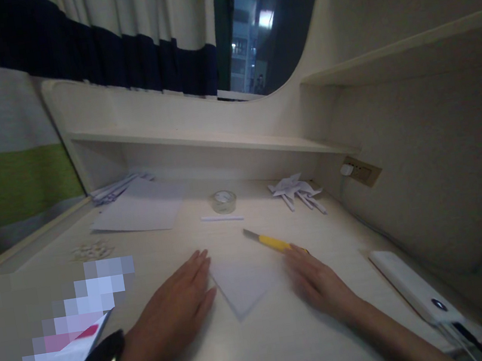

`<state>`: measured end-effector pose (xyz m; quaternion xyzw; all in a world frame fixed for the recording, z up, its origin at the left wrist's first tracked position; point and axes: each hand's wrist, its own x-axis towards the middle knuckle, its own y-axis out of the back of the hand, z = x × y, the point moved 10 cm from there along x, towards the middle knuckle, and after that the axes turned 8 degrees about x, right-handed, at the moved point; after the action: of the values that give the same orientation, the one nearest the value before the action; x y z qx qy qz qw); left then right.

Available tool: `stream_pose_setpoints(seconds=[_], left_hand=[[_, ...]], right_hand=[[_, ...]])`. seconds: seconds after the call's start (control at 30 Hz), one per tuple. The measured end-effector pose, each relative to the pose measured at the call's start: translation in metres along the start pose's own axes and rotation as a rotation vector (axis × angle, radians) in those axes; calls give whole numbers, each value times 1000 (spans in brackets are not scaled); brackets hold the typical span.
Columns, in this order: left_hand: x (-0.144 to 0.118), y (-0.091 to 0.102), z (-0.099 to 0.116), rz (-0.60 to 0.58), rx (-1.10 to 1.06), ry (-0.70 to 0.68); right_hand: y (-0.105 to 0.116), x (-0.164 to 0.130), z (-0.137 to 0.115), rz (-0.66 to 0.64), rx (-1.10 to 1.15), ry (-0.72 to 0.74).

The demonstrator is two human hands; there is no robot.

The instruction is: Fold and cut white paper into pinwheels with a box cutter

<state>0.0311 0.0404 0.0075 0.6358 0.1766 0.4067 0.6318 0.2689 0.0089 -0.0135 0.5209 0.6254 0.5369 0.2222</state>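
Observation:
A small white sheet of paper (pixel 243 289), with one corner pointing toward me, lies on the desk between my two hands. My left hand (pixel 179 310) rests on the desk at the sheet's left edge, fingers stretched out and holding nothing. On the other side is my right hand (pixel 317 281), slightly blurred, its fingers extended by the sheet's right side. Those fingertips overlap the handle end of a yellow utility knife (pixel 272 242); whether they touch it I cannot tell. The knife's blade points to the upper left.
Behind lie a tape roll (pixel 223 202), a thin white paper stick (pixel 222 218) and a folded paper figure (pixel 294 190). Larger paper sheets (pixel 143 207) and small pale pieces (pixel 92 250) are at left, above a lit, pixelated screen (pixel 79 343). A white power strip (pixel 413 284) lies right.

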Motion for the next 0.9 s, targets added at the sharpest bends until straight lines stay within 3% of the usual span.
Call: stream_pose_setpoints(seconds=[0.1,0.2,0.43,0.57,0.7,0.8,0.9], left_hand=[[19,-12,46,-31,-8,-159],[33,-30,69,-72,2,-249],[30,-51,58,-124,-27,-333],[21,-52,49,-92,-32,-299],[17,-51,45,-94,-51,-280],[15,-50,46,-131,-72,-310],[15,-50,46,-157,-71,-314]], right_hand=[[5,31,17,49,-82,1],[0,57,28,57,-104,-9],[-13,75,35,49,-115,-91],[4,52,23,76,-36,-46],[30,-3,3,88,101,-6],[31,-39,-11,19,155,-33],[24,-53,-29,-18,156,-21]])
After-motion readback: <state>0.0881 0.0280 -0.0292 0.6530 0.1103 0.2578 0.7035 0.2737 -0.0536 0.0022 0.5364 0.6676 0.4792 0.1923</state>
